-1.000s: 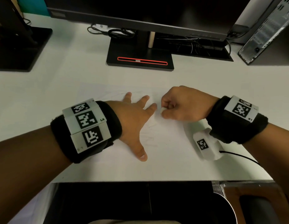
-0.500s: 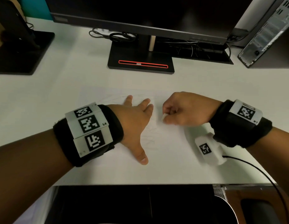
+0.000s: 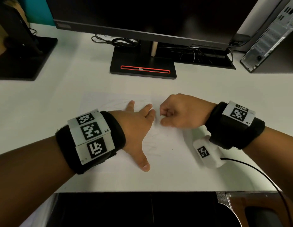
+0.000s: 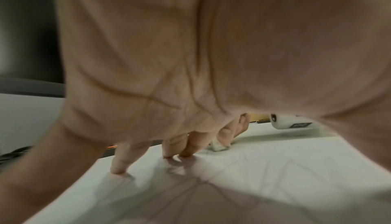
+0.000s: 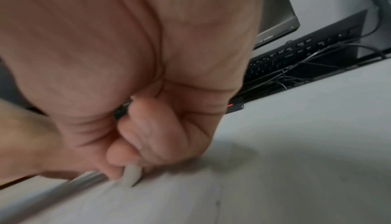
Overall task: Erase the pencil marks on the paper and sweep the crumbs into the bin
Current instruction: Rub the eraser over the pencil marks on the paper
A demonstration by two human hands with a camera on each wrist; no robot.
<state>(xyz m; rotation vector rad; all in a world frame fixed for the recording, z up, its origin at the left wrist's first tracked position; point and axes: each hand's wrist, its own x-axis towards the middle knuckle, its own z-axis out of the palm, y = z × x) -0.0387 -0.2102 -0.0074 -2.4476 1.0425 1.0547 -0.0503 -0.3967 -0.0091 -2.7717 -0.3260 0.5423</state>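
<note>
Left hand (image 3: 136, 126) flat, fingers spread, pressing paper (image 3: 160, 145) on desk (image 3: 44, 112), frame centre. Right hand (image 3: 180, 110) grip clamped on eraser (image 5: 131, 176), tip touching paper.

A white sheet of paper (image 3: 167, 145) lies flat in the middle of the frame, with thin grey pencil marks (image 3: 152, 145) on it. A small white eraser (image 5: 131, 176) stands tipped on the paper, its end touching the sheet.
</note>
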